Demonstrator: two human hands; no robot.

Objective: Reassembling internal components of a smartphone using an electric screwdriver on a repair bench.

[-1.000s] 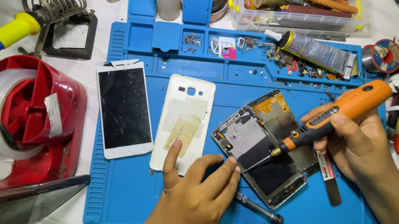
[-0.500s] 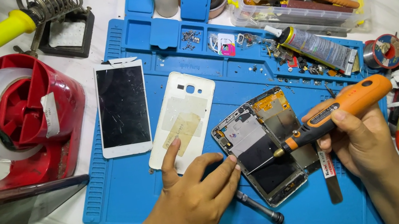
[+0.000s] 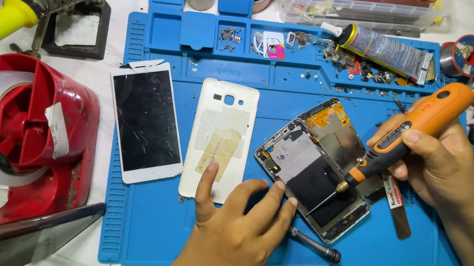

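Two bare hands work over an opened grey phone chassis (image 3: pixel 314 171) lying on a blue silicone repair mat (image 3: pixel 154 211). The right hand (image 3: pixel 441 166) is clamped around an orange electric screwdriver (image 3: pixel 410 130), whose thin bit touches the chassis's dark middle. The left hand (image 3: pixel 236 226) lies flat with fingers spread, fingertips pressing the chassis's lower left edge. A white plastic back cover (image 3: pixel 218 136) and a white-framed screen panel (image 3: pixel 147 122) lie to the left.
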